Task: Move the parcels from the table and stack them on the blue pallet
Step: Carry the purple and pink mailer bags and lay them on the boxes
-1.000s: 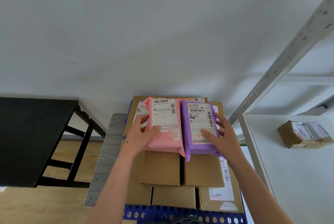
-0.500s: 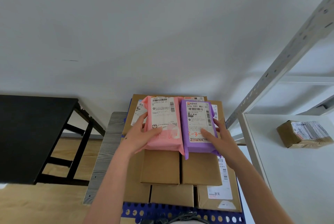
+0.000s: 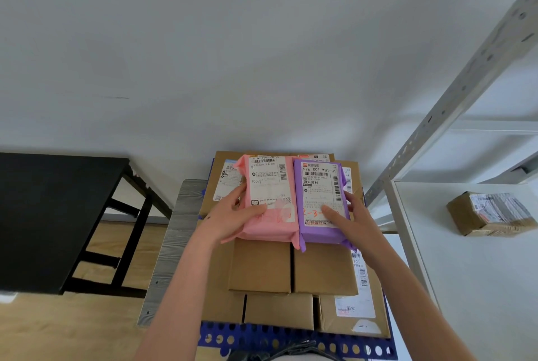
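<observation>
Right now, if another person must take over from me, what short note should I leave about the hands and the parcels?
Left hand grips the pink parcel; right hand grips the purple parcel.
Both lie side by side, touching, on top of the cardboard boxes stacked on the blue pallet.
Done: boxes stacked, these two set on top.
To do: release both, then bring the taped brown parcel from the white table at the right.

"576 C01 WB1-01" on purple parcel (image 3: 318, 186), "T007" on pink parcel (image 3: 267, 183), "E03" on label of cardboard box (image 3: 361, 288)
</observation>
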